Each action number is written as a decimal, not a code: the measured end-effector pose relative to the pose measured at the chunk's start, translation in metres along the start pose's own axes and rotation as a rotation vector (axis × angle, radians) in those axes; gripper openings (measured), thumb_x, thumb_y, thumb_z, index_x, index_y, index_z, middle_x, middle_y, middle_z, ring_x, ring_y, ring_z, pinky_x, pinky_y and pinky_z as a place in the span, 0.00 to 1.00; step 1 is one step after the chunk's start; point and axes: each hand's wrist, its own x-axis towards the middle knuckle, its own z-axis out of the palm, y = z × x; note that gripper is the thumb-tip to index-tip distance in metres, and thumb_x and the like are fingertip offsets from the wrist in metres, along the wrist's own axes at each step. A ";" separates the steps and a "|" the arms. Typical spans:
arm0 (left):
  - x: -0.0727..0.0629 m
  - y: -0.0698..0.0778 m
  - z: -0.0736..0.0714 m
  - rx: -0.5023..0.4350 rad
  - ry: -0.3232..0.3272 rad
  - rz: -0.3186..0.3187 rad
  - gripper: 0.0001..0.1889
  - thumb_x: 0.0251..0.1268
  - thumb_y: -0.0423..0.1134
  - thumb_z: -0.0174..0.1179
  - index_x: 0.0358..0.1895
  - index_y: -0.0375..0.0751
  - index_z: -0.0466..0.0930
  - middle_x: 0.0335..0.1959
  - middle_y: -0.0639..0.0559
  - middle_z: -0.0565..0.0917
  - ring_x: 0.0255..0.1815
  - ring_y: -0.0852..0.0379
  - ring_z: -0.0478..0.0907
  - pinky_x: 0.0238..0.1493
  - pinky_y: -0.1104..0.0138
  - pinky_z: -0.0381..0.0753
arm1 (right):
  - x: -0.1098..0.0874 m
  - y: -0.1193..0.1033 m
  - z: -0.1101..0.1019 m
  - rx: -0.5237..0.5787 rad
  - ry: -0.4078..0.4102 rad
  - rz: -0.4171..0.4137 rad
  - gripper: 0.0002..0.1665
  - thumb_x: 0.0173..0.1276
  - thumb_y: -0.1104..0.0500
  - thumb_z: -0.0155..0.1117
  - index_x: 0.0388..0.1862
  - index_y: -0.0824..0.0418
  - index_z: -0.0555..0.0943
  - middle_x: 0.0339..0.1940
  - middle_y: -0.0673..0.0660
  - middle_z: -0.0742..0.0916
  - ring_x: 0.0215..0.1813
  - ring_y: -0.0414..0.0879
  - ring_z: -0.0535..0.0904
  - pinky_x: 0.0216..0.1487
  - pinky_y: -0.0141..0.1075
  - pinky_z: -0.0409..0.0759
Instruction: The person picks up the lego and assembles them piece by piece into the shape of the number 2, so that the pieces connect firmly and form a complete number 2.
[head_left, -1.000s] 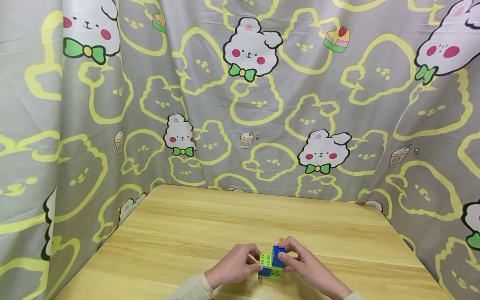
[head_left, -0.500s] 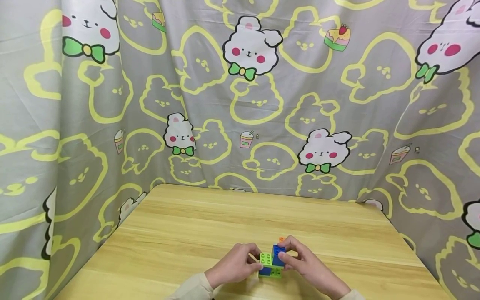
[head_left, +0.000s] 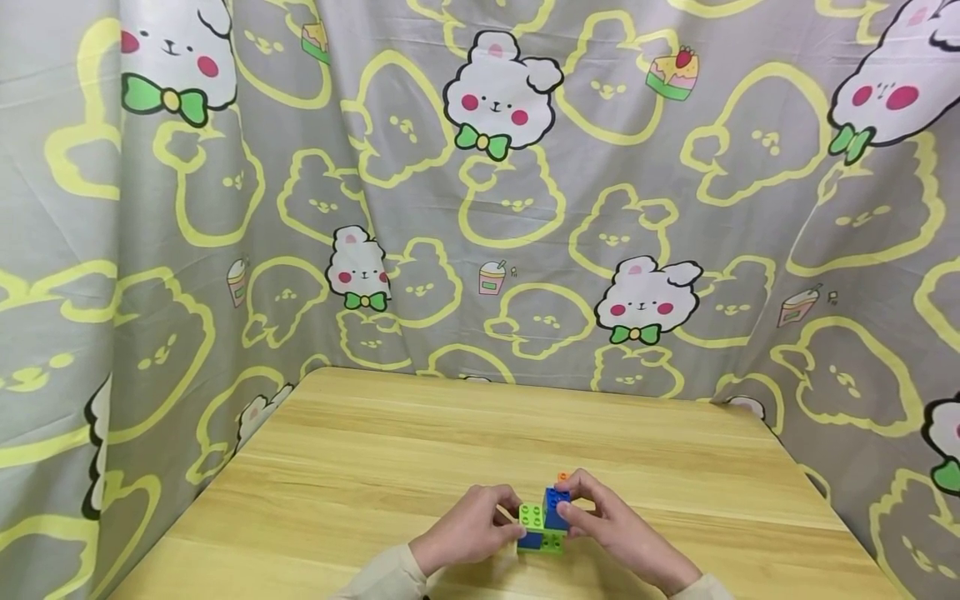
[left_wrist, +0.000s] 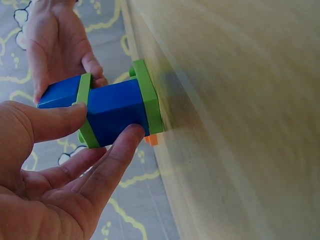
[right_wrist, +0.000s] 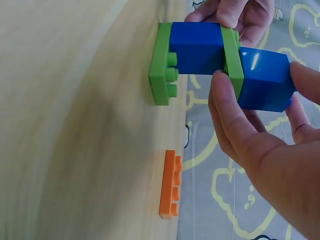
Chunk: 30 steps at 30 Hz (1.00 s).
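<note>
A small stack of toy building bricks stands near the front of the table. Its bottom is a light green plate (right_wrist: pixel 161 70), with a blue brick (left_wrist: pixel 116 109) on one part of it and bare studs beside. Above that brick sits a second green plate (head_left: pixel 531 517), which carries an upper blue brick (head_left: pixel 556 509) at its right end. My left hand (head_left: pixel 468 527) pinches the stack's left side, thumb on the upper plate's edge and a finger at the lower brick. Curled around the upper blue brick is my right hand (head_left: pixel 617 533), with a fingertip against the upper plate.
An orange brick (right_wrist: pixel 169 186) lies on the wooden table (head_left: pixel 360 467) just behind the stack, partly hidden by the right hand in the head view. A grey patterned curtain (head_left: pixel 420 208) surrounds the table's far and side edges.
</note>
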 end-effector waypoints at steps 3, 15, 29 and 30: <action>0.000 0.000 0.001 0.006 0.002 -0.003 0.09 0.66 0.33 0.68 0.47 0.37 0.83 0.44 0.50 0.87 0.38 0.63 0.87 0.37 0.74 0.85 | -0.001 0.000 -0.001 0.005 -0.007 0.008 0.20 0.83 0.51 0.53 0.62 0.64 0.68 0.59 0.67 0.74 0.55 0.57 0.83 0.54 0.43 0.86; -0.001 -0.002 0.003 -0.001 -0.008 0.006 0.10 0.67 0.33 0.68 0.48 0.37 0.82 0.43 0.50 0.87 0.38 0.62 0.87 0.37 0.74 0.84 | -0.003 0.000 -0.004 -0.104 0.030 0.030 0.26 0.86 0.47 0.45 0.70 0.64 0.67 0.66 0.63 0.76 0.62 0.52 0.77 0.60 0.48 0.81; 0.000 0.000 0.000 -0.004 -0.006 -0.004 0.10 0.67 0.33 0.68 0.48 0.36 0.82 0.44 0.50 0.86 0.39 0.62 0.87 0.39 0.73 0.85 | 0.005 -0.006 -0.033 -0.166 0.200 -0.004 0.28 0.81 0.48 0.56 0.71 0.62 0.73 0.63 0.68 0.81 0.59 0.59 0.82 0.56 0.43 0.85; 0.000 0.000 0.000 -0.003 -0.006 -0.008 0.10 0.67 0.33 0.68 0.49 0.36 0.82 0.44 0.50 0.86 0.39 0.62 0.87 0.39 0.73 0.85 | 0.007 -0.006 -0.037 -0.182 0.217 0.003 0.28 0.80 0.47 0.57 0.70 0.62 0.74 0.62 0.67 0.81 0.59 0.60 0.82 0.56 0.45 0.84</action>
